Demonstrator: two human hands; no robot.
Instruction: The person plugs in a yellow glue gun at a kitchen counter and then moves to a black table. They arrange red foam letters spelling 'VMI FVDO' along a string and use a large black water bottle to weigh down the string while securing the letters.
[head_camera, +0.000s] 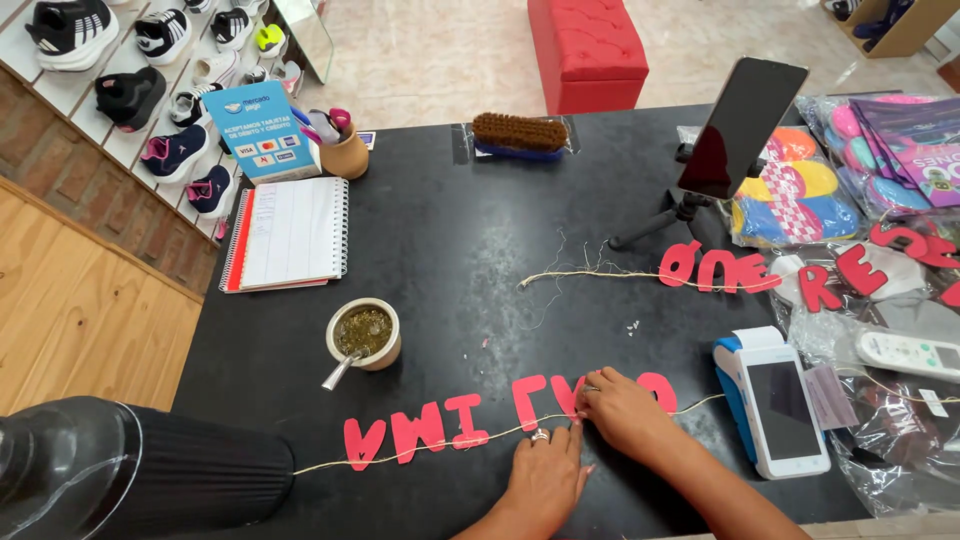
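your right hand (622, 408) has its fingertips pressed together on a red paper letter (568, 397) where it meets the thin twine (500, 434). your left hand (545, 478) lies flat just beside it, fingers together, and presses the twine down on the black surface (450, 230). no hand is holding anything up; both only press.

to do this step well, i think you should keep the twine straight and tight under the left hand while the right one fixes the letter, so it sits level with the other red letters (415, 428) already hanging on the same line near the front edge. leave a similar gap between letters.

a second string of red letters (715, 270) lies further back, toward the right. a mate cup with a metal straw (364, 335) stands near the left part of your line, so take care not to pull the twine against it. a white and blue card reader (775, 400) lies just right of your hands. on the surface are also a spiral notebook (290, 232), a brush (520, 133) and a phone on a small tripod (735, 130). behind there is a red padded bench (588, 50), and shoes on display (130, 95) at the left.
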